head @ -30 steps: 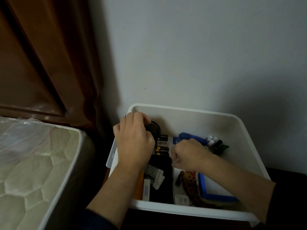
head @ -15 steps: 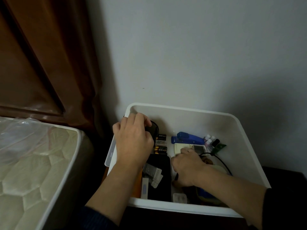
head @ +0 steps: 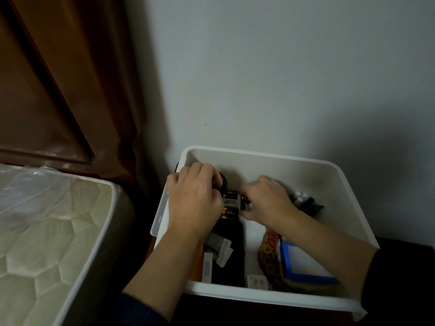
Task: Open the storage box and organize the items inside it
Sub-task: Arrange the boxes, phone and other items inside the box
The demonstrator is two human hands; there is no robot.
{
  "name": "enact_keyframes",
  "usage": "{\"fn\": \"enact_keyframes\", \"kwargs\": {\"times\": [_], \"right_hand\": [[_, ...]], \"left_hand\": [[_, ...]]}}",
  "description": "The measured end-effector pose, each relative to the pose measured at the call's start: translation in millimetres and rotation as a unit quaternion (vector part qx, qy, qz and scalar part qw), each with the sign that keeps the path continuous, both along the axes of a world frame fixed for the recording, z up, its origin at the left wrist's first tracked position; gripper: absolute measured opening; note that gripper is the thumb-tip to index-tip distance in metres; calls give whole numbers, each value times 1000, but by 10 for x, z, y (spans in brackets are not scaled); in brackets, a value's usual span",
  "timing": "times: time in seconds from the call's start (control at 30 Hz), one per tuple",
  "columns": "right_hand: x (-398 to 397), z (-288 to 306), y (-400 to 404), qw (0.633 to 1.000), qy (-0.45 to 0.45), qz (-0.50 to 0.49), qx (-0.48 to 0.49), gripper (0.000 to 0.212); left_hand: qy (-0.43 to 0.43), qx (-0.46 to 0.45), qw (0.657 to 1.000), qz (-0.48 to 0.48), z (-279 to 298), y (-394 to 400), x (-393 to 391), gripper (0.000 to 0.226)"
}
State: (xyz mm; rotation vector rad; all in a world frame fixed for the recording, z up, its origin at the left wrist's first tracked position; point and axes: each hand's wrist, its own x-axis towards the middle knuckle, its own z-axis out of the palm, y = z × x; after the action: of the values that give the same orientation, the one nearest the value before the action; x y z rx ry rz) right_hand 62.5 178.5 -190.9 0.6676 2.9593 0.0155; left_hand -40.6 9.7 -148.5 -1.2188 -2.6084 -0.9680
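Two hands are working the far end of the open white storage box (head: pixel 259 156). The left hand (head: pixel 193 203) is clenching a black round object (head: pixel 222 183) at the box's 11 o'clock corner. The right hand (head: pixel 268 198) is curling its fingers against the end of a pack of batteries (head: pixel 231 201) toward 12 o'clock, though blur is making it impossible to tell whether it is gripping the pack or merely touching it. Half a second ago that right hand was lying nearer the box's centre; it is now reaching up to the batteries, suggesting the person is squaring the small items into a far row. The box is sitting against the wall (head: pixel 282 78), at 3 o'clock from a plastic-wrapped mattress (head: pixel 47 231). A black flat case (head: pixel 231 255) at 7 o'clock, and a patterned pouch (head: pixel 268 252) and blue-edged board (head: pixel 303 262) at 5 o'clock, are lying unsorted. The right hand is hiding whatever lies beneath it, and small bottles (head: pixel 300 196) at 2 o'clock are showing only dimly.
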Motion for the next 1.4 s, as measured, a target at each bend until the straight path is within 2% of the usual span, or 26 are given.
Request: {"fn": "enact_keyframes", "kwargs": {"times": [0.13, 0.5, 0.8, 0.9, 0.97, 1.07, 1.1, 1.13, 1.2, 1.23, 1.3, 1.4], "right_hand": [[-88, -158, 44, 999, -22, -11, 36, 33], [-207, -262, 49, 996, -70, -39, 45, 22], [-224, -279, -37, 994, -67, -54, 71, 11], [-181, -247, 2, 997, -26, -57, 44, 10], [-114, -192, 36, 997, 48, -64, -3, 14], [22, -48, -21, 964, 211, -83, -138, 21], [50, 7, -79, 957, 216, -76, -177, 20], [73, 48, -148, 959, 178, -62, -213, 18], [82, 68, -326, 960, 31, -38, -276, 13], [76, 59, -417, 957, -30, -23, -289, 16], [48, 52, -570, 951, -100, 9, -291, 39], [-16, 68, -688, 951, -161, 57, -257, 81]], "left_hand": [[-8, 2, 999, -48, -25, 5, 1, 24], [-18, 16, 999, -42, -44, 16, -14, 28], [-19, 10, 999, -47, -25, 18, -17, 27], [-20, 8, 999, -47, -21, 17, -18, 28], [-21, 12, 999, -49, -17, 6, -19, 30], [-17, 18, 998, -50, -13, 14, -18, 31], [-17, 23, 998, -49, -11, 15, -21, 32], [-19, 28, 998, -49, -8, 19, -21, 33], [-23, 34, 998, -52, -5, 20, -17, 35], [-24, 35, 998, -54, -4, 16, -16, 34], [-25, 38, 997, -57, -2, 6, -11, 31], [-21, 31, 997, -61, 2, 6, -9, 27]]}}
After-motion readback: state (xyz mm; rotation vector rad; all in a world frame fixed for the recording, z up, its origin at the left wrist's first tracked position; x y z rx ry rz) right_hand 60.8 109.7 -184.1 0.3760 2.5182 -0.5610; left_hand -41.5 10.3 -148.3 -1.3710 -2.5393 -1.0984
